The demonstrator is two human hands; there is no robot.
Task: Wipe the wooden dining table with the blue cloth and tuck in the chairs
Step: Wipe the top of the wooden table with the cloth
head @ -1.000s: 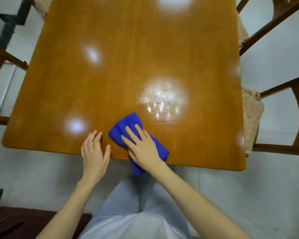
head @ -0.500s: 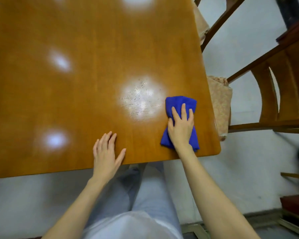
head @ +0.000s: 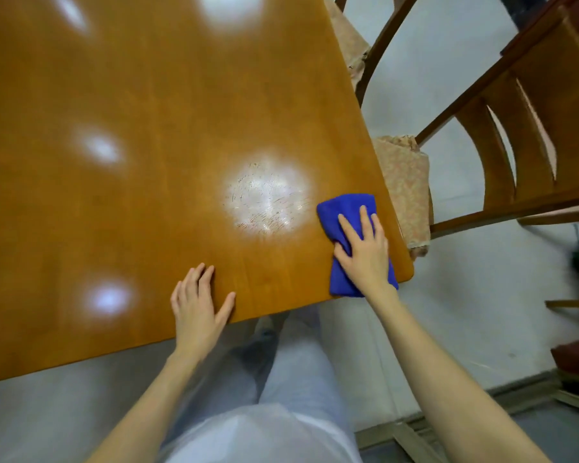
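The right grip (head: 365,252) is pressing flat on the blue cloth (head: 343,208), fingers straight and spread. It's a released palm, not clenched, just pushing down. One sec ago the cloth was sitting mid near-edge of the counter (head: 147,195), right in front of the person. Since then it has been swept across to the near right corner, approx. 4 o'clock on the top, and it's hardly moving vs. half a sec ago, only edging a bit closer to the side rim. The cloth's tail is hanging over the near edge under the wrist.

The left grip (head: 198,309) is also released, lying flat on the near edge at approx. 6 o'clock as a brace. It's keeping the same spot on the wood while the view is swinging right.

The glare patch (head: 266,195) w/ fine scratch marks is sitting just beside the cloth at its 9 o'clock.

What it means: the near strip is prob. getting finished, and the stroke is hitting the corner, so a turn up the right side looks due next. The rest of the top is prob. still to do.

A chair (head: 515,145) at the counter's 3 o'clock is standing pulled out, its seat cushion (head: 405,188) only partly under the top, so tucking in isn't done yet.
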